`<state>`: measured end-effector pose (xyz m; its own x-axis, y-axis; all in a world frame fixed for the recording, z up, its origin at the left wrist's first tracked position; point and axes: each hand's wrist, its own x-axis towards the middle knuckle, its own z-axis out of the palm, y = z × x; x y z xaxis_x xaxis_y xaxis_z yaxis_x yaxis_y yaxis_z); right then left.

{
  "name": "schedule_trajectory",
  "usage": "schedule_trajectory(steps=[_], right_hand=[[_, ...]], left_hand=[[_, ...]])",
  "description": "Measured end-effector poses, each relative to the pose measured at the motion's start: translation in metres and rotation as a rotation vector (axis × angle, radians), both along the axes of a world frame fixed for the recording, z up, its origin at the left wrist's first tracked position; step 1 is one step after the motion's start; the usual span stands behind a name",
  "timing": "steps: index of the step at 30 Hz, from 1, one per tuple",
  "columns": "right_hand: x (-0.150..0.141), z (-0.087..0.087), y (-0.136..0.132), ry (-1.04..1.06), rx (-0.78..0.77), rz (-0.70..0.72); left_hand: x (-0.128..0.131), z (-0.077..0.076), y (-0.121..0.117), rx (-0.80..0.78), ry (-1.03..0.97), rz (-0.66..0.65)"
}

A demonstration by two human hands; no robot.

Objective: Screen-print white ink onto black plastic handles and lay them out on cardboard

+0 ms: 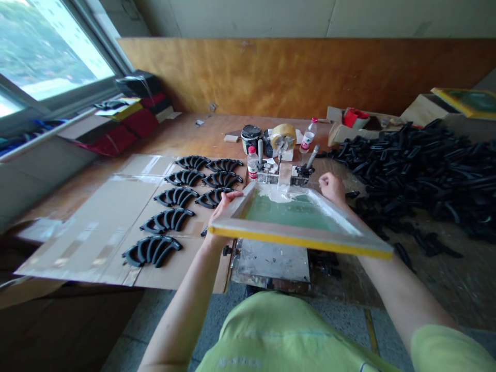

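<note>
A wooden screen-printing frame [302, 238] with a green mesh and a yellow front edge is tilted up above a metal printing base [273, 261]. My left hand [222, 206] grips the frame's left side rail, fingers curled over its top. My right hand [332, 187] is closed at the frame's far right corner, near the hinge clamp [306, 169]. White ink [281, 195] lies on the mesh at the far end.
Black curved plastic parts [167, 220] lie in rows on taped cardboard [89, 227] to the left. A big heap of the same black parts [422, 165] fills the right. Behind the frame stand an ink tin [250, 137], a tape roll [282, 135] and two small bottles [308, 137].
</note>
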<state>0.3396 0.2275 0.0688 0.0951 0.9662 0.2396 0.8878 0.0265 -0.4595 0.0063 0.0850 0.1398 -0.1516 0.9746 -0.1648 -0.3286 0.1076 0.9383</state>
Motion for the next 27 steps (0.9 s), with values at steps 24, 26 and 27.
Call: schedule_trajectory(steps=[24, 26, 27], right_hand=[[0.052, -0.082, -0.112, -0.22, -0.502, -0.138], [0.076, -0.102, -0.114, -0.084, -0.672, -0.194], [0.082, -0.111, -0.117, 0.017, -0.704, -0.217]], left_hand=[[-0.097, -0.177, -0.078, -0.791, 0.265, 0.35], [-0.115, -0.194, -0.08, -0.849, 0.394, 0.298], [-0.118, -0.199, -0.079, -0.833, 0.478, 0.251]])
